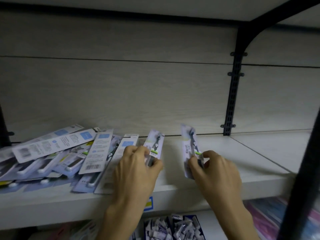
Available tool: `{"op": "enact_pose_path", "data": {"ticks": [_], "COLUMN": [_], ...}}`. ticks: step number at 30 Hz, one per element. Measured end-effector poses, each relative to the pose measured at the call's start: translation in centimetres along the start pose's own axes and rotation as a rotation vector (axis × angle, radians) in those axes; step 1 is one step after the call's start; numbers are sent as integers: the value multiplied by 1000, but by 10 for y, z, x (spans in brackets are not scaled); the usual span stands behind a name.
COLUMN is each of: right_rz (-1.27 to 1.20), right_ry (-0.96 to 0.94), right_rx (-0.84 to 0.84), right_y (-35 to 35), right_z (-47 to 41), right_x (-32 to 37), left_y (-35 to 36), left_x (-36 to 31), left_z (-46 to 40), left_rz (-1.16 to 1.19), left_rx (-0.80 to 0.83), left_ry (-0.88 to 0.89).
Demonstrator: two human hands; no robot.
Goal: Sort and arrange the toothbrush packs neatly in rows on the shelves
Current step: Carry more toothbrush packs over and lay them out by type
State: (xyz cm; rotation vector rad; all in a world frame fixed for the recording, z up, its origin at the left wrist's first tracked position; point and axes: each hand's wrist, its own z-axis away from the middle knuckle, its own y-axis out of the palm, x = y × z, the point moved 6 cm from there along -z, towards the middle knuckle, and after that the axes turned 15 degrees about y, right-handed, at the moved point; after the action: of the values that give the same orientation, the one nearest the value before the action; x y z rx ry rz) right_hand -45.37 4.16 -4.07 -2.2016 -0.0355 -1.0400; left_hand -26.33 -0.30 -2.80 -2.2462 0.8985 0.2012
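Head view of a white shelf [225,153] backed by a pale wood-grain panel [121,92]. Two toothbrush packs are being held above the shelf surface, one in each hand. Each is a long, narrow blister card, pale lilac, showing a dark-handled brush under clear plastic and carrying a small green-and-white label near mid-length.

The left pack [154,144] is standing tilted, its top leaning away toward the rear panel. The left hand [136,168] is gripping it at its lower half: the fingers are curling over the card's left edge and the thumb is pressing on the right side, so the label is showing just above the fingertips.

The right pack [189,146] is tilting with its top leaning slightly left. The right hand [214,172] is pinching it low down, thumb on the card's face and index finger curling beside the label; the card's bottom end is projecting below the thumb.

A loose pile of packs [57,156] is lying overlapped at the shelf's left, just beside the left hand.
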Motion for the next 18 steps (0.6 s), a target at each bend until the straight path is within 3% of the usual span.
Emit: {"op": "enact_pose_path", "data": {"ticks": [6, 12, 18], "right_rz": [14, -68, -231], "right_ry": [69, 102, 36], "right_rx": [-89, -203, -235], "right_y": [-39, -73, -109], "right_z": [24, 39, 42], "right_x": [-33, -65, -88], "left_y": [10, 17, 33], "left_x": [-20, -49, -80], "left_z": [17, 39, 55], "left_rz": [242, 523, 957], "left_rx": [-97, -125, -98], "left_ry": [87, 39, -121]}}
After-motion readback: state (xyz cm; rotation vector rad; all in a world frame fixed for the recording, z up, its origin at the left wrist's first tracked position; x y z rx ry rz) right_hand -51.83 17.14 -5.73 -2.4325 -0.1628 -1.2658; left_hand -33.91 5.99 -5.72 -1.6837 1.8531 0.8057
